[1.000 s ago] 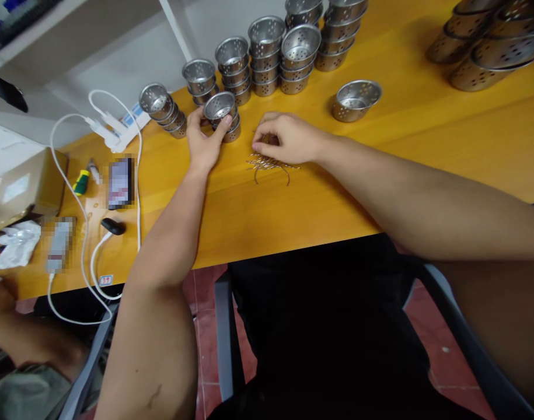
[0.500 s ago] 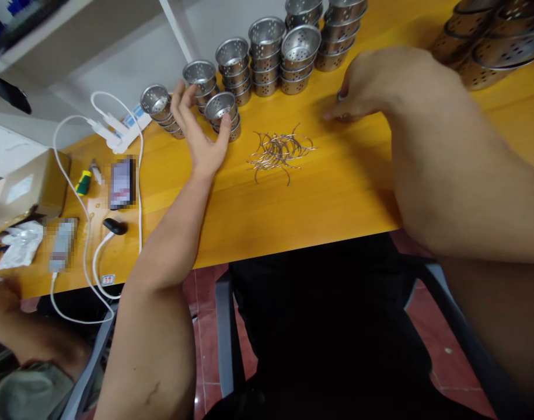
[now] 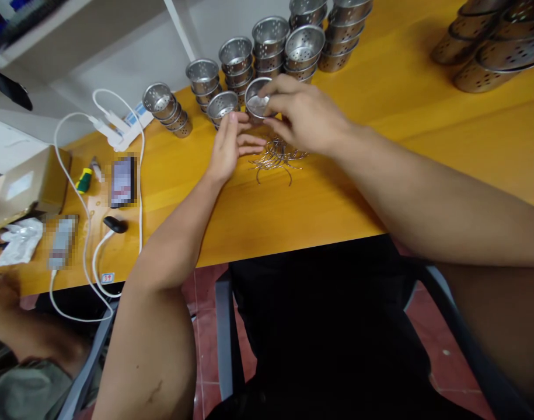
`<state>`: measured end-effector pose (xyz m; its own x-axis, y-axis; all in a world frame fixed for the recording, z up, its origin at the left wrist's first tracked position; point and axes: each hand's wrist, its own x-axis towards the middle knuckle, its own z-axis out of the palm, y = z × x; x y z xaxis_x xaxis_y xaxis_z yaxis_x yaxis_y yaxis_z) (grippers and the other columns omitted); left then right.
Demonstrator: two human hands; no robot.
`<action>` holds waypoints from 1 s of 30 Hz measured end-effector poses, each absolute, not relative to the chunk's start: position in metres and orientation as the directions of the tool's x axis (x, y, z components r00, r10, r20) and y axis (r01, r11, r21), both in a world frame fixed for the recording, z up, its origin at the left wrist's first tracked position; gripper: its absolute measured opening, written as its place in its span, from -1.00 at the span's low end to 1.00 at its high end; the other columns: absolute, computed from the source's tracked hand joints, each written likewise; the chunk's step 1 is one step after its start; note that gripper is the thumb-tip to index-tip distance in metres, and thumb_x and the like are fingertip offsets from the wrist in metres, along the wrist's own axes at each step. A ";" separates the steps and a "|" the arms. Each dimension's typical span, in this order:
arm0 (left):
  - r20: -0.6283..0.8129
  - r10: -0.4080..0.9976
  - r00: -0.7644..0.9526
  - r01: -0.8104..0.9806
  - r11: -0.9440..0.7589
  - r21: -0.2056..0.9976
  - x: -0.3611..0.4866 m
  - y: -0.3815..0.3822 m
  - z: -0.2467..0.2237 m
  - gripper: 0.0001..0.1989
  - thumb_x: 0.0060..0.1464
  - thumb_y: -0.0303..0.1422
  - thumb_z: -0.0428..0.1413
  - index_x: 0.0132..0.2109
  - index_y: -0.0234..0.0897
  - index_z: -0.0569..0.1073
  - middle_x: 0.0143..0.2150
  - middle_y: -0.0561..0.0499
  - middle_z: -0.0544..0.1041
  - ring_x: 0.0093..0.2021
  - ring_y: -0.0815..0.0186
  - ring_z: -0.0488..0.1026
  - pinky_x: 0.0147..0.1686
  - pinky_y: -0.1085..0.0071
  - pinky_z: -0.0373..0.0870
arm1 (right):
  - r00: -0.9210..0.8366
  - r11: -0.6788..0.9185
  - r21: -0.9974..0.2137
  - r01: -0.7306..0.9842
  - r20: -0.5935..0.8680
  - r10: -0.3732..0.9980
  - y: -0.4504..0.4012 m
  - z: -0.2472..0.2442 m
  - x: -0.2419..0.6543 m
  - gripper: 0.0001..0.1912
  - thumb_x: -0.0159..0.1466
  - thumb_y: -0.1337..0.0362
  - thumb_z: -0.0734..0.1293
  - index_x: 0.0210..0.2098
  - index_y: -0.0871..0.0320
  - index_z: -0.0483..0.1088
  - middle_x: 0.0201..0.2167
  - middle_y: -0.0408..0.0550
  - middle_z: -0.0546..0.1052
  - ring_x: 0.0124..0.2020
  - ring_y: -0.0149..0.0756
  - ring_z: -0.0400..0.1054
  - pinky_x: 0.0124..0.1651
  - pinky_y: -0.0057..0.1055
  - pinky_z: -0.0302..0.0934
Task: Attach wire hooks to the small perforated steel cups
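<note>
A perforated metal cup (image 3: 254, 107) is pinched at its rim between the thumb and fingers of my right hand (image 3: 308, 111), tilted with its mouth towards me. It is held above the table, just behind a small pile of thin curved metal wires (image 3: 273, 162). My left hand (image 3: 227, 149) is open beside it, fingers apart and pointing right towards the cup and the wires. Whether its upper fingers touch the held cup I cannot tell. Just behind the left hand stands a short stack of like cups (image 3: 223, 105), its lower part partly covered by the fingers.
Several more cup stacks (image 3: 271, 38) line the back of the table, with larger stacks (image 3: 496, 58) at far right. A leaning stack (image 3: 166, 111) stands beside the power strip (image 3: 129, 137). Cables, a phone (image 3: 122, 182) and a box (image 3: 34, 184) lie left. Another person's arm (image 3: 25, 326) shows lower left.
My right hand has come left from beyond the wires, and a metal cup now shows in it. My left hand has moved right and down from beside the front stack towards that cup.
</note>
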<state>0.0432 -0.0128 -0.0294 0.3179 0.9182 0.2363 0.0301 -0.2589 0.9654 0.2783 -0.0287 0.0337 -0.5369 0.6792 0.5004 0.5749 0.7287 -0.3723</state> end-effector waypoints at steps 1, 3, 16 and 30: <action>0.215 0.928 0.305 0.018 -0.231 0.973 0.042 -0.011 -0.028 -0.37 0.29 0.42 -0.15 0.04 0.07 0.39 0.05 -0.04 0.64 -0.05 0.14 0.75 -0.04 0.16 0.77 | -0.522 0.715 -0.409 0.566 0.494 0.695 -0.030 0.032 0.276 -0.90 0.48 0.19 0.34 -0.08 -0.08 0.53 0.27 -0.08 0.48 0.22 0.05 0.43 0.20 -0.01 0.40; 0.173 0.945 0.278 0.012 -0.183 0.983 0.042 -0.010 -0.024 -0.34 0.25 0.46 -0.15 0.04 0.08 0.41 0.04 -0.02 0.68 0.03 0.13 0.73 0.04 0.17 0.75 | -0.502 0.684 -0.487 0.543 0.465 0.729 -0.033 0.030 0.272 -0.89 0.48 0.07 0.37 -0.06 -0.16 0.54 0.24 -0.11 0.51 0.30 0.10 0.37 0.17 0.02 0.42; 0.107 0.977 0.185 -0.009 -0.107 0.994 0.050 -0.022 -0.012 -0.09 0.10 0.60 -0.16 0.08 -0.03 0.52 -0.02 -0.02 0.73 0.23 0.03 0.63 -0.01 0.15 0.70 | -0.609 0.670 -0.641 0.374 0.376 0.699 -0.043 0.011 0.252 -0.64 0.45 0.00 0.42 0.15 -0.02 0.47 -0.01 0.02 0.59 -0.02 0.07 0.51 0.13 -0.02 0.43; 0.157 0.967 0.201 0.040 -0.168 0.985 0.050 -0.023 -0.018 -0.24 0.10 0.56 -0.03 -0.07 0.02 0.48 -0.28 -0.02 0.60 -0.13 0.07 0.70 -0.25 0.14 0.68 | -0.490 0.560 -0.786 0.262 0.392 0.778 -0.038 0.010 0.248 -0.30 0.40 -0.51 0.26 -0.28 0.02 0.35 -0.31 0.01 0.50 -0.21 -0.03 0.42 -0.17 -0.13 0.43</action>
<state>0.0499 -0.0229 -0.0175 0.2009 0.9670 0.1567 0.0402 -0.1680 0.9850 0.2478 -0.0382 0.0099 -0.4904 0.7785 0.3917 0.2622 0.5605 -0.7856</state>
